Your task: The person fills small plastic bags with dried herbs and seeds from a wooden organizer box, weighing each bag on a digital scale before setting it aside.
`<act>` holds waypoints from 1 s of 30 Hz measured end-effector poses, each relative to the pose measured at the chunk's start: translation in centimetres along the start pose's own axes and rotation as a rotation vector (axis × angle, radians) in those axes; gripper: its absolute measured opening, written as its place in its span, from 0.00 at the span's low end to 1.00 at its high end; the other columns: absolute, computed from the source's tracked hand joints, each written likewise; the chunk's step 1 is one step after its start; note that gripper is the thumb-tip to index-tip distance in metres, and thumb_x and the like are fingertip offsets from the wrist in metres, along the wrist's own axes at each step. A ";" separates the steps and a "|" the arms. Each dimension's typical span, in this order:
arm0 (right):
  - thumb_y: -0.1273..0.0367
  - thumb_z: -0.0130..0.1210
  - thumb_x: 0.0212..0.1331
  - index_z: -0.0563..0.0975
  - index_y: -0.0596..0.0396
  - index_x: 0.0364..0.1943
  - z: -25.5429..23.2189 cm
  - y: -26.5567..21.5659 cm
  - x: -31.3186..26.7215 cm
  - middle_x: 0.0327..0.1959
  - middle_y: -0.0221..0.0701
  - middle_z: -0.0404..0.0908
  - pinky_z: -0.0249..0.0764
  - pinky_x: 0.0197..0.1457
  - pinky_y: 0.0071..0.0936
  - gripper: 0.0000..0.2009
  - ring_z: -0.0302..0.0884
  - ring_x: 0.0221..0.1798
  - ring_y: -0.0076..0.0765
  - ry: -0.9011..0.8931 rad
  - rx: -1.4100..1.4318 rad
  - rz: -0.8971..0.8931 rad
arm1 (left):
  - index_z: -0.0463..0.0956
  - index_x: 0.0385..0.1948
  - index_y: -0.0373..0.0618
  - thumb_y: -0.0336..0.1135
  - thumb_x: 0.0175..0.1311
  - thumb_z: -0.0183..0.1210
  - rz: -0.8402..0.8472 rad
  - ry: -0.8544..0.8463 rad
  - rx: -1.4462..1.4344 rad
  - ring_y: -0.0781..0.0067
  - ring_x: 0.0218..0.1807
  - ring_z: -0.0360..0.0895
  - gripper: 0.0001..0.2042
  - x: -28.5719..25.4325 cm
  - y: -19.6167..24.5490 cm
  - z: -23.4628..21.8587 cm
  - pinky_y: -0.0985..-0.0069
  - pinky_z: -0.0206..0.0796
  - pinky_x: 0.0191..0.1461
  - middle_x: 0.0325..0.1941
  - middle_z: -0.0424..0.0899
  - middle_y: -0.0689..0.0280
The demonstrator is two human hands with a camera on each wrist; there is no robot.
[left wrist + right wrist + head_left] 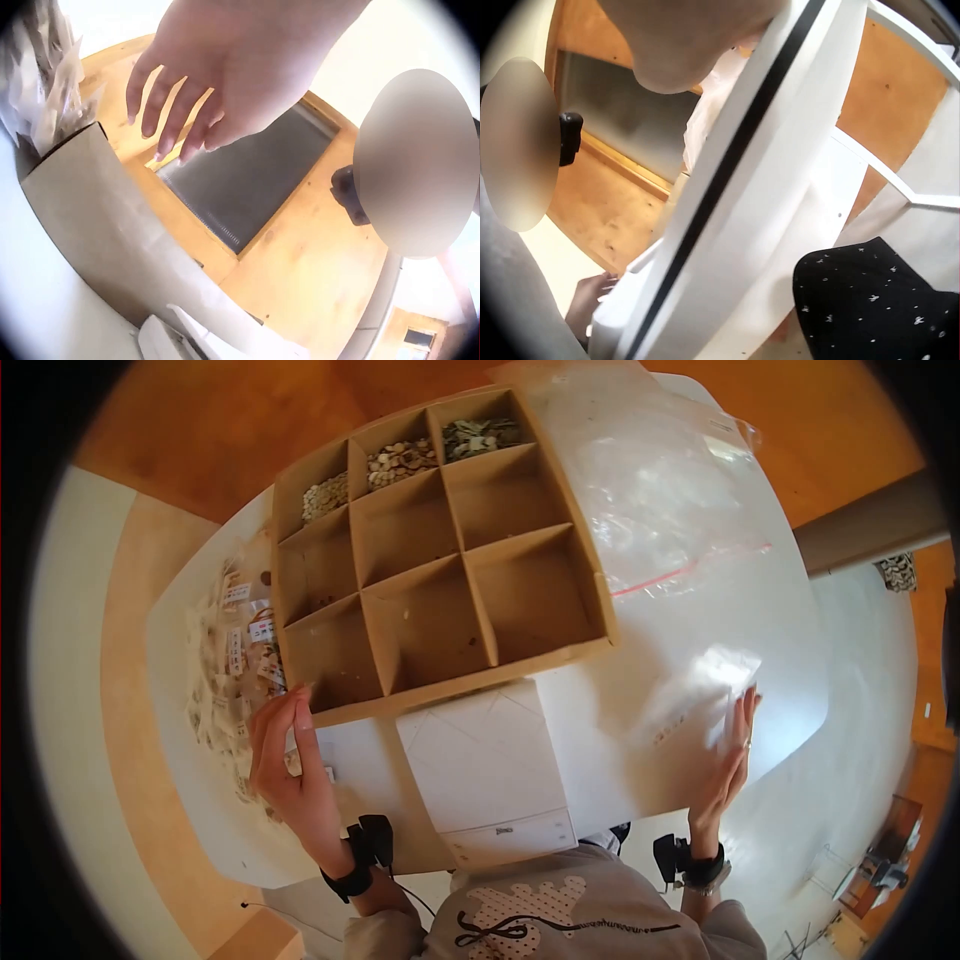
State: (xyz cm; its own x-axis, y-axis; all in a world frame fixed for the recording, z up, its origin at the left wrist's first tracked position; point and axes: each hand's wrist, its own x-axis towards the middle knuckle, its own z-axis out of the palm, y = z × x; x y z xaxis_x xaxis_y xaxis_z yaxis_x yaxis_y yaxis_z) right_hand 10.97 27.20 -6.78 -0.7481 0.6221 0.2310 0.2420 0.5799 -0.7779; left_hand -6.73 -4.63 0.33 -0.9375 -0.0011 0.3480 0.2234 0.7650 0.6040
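Observation:
My left hand (292, 760) is at the near left corner of a cardboard box (470, 678) with several compartments. In the left wrist view its fingers (174, 124) are loosely extended and hold nothing. Far compartments contain pale round pieces (325, 497), brown slices (402, 461) and grey-green leafy pieces (480, 438); a few specks lie in others. On the right, my right hand (728, 770) has nearly straight fingers against a small clear plastic bag (728, 672), by a cluster of small reddish-brown pieces (668, 731). Its thumb is hidden.
A flat white device (490, 770), like a scale, lies between the hands. Left of the box are piled labelled clear packets (235, 645). Large clear plastic bags (660, 490), one with a red strip, cover the back right of the white table (790, 620).

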 end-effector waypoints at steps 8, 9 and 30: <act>0.73 0.46 0.59 0.76 0.60 0.45 0.5 -1.8 1.2 0.56 0.37 0.70 0.27 0.70 0.48 0.12 0.51 0.68 0.44 -0.217 -0.024 -0.006 | 0.69 0.50 0.45 0.38 0.53 0.57 0.843 -0.957 0.027 0.64 0.63 0.59 0.21 -3.2 9.8 4.3 0.61 0.49 0.65 0.59 0.66 0.60; 0.73 0.46 0.59 0.76 0.60 0.44 0.6 -1.7 1.1 0.55 0.37 0.72 0.27 0.70 0.49 0.12 0.53 0.67 0.44 -0.231 0.003 -0.004 | 0.67 0.52 0.48 0.43 0.53 0.58 0.946 -1.039 0.088 0.64 0.65 0.56 0.24 -4.1 10.9 5.0 0.59 0.45 0.67 0.62 0.63 0.60; 0.47 0.28 0.64 0.61 0.54 0.58 -0.3 -6.7 -0.1 0.63 0.42 0.57 0.47 0.67 0.42 0.29 0.50 0.67 0.43 -0.358 1.469 0.457 | 0.69 0.36 0.41 0.40 0.56 0.60 0.117 -1.047 -0.916 0.75 0.37 0.77 0.14 -4.2 13.5 6.2 0.75 0.65 0.44 0.31 0.79 0.65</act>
State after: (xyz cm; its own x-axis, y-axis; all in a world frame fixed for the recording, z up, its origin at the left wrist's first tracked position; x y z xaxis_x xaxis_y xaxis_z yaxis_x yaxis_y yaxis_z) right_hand 9.60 23.36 -1.40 -0.9354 0.3196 -0.1515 -0.1477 -0.7421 -0.6538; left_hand -1.43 9.66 2.61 -0.5721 0.8200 -0.0174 0.0251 0.0387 0.9989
